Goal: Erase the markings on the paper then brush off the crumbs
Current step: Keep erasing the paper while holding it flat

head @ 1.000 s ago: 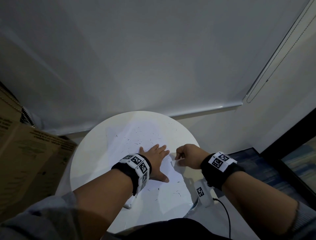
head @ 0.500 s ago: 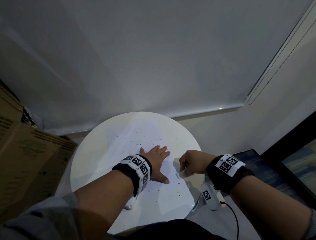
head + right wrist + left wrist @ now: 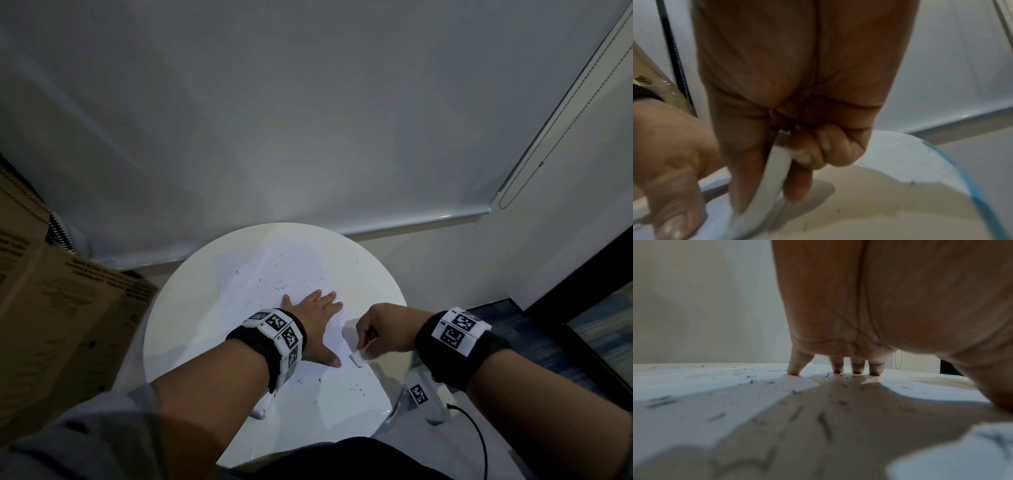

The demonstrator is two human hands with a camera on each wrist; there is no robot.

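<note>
The left hand (image 3: 317,320) lies flat, fingers spread straight, pressing the paper (image 3: 274,274) onto the bench (image 3: 171,325). Just beside its thumb, the right hand (image 3: 380,330) pinches a white eraser (image 3: 358,357) down against the crumb-strewn sheet.

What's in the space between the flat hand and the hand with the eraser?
In the head view, only bare white paper lies between the left hand and the eraser held by the right hand.
</note>
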